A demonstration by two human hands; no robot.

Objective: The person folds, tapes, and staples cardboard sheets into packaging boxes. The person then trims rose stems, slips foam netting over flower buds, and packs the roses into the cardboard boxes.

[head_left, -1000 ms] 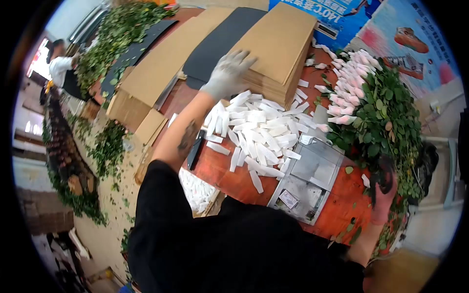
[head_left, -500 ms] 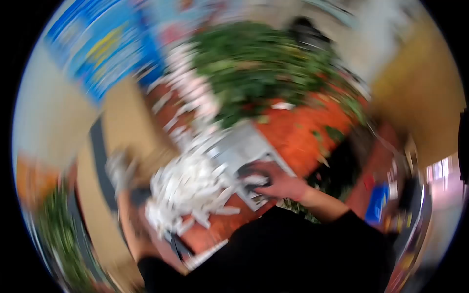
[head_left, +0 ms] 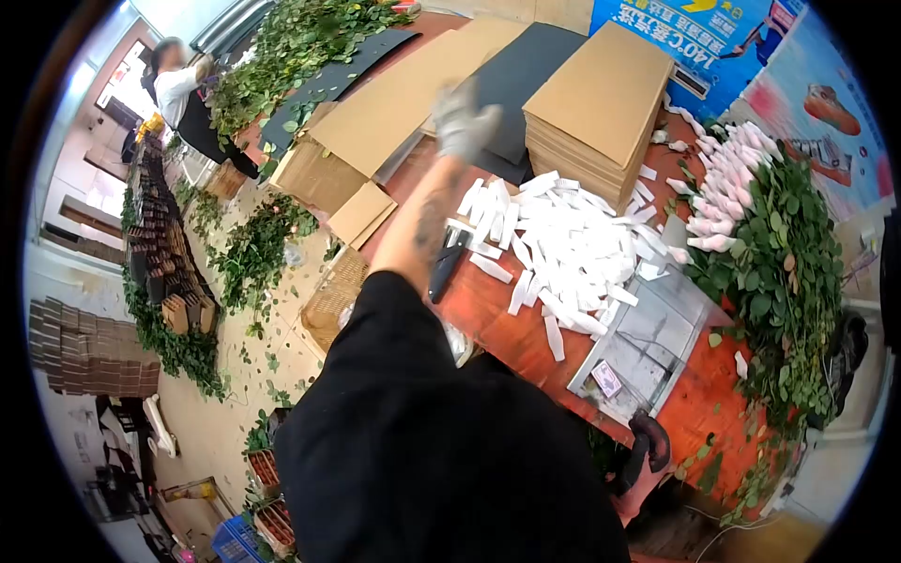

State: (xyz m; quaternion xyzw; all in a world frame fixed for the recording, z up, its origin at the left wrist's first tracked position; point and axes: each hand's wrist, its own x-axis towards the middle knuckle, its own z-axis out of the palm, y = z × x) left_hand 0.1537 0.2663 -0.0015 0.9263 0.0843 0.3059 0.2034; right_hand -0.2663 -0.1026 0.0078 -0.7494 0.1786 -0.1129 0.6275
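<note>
Fingers of left hand [head_left: 462,129] spread, nothing visibly gripped, near dark sheet [head_left: 530,70] beside cardboard stack [head_left: 601,94]. Right hand [head_left: 644,469] at table [head_left: 694,422] edge, grip can't tell. Low forearm sweep could scatter white sleeves [head_left: 577,244].

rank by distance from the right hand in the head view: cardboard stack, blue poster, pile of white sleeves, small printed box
From the right hand:
1. small printed box, on the metal tray
2. pile of white sleeves, beyond the tray
3. cardboard stack, behind the pile
4. blue poster, behind the stack
</note>
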